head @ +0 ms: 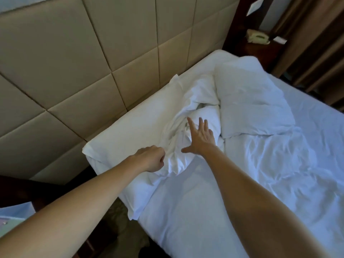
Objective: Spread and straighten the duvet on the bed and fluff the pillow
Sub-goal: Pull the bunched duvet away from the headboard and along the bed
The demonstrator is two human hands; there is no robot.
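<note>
A white pillow (134, 127) lies along the padded headboard at the near corner of the bed (186, 211). Bunched white duvet fabric (197, 101) is heaped over its right half. My left hand (151, 159) is closed in a fist on a fold of that fabric at the pillow's front edge. My right hand (200, 135) hovers over the bunched fabric with fingers spread, holding nothing. A second white pillow (251, 97) lies flat further along the headboard. The rest of the duvet (290, 174) lies wrinkled across the right side of the bed.
A beige padded headboard (74, 62) fills the left and top. A dark nightstand with a cream telephone (257, 37) stands past the far end of the bed, beside brown curtains (316, 43). Dark floor (119, 229) shows below the near mattress corner.
</note>
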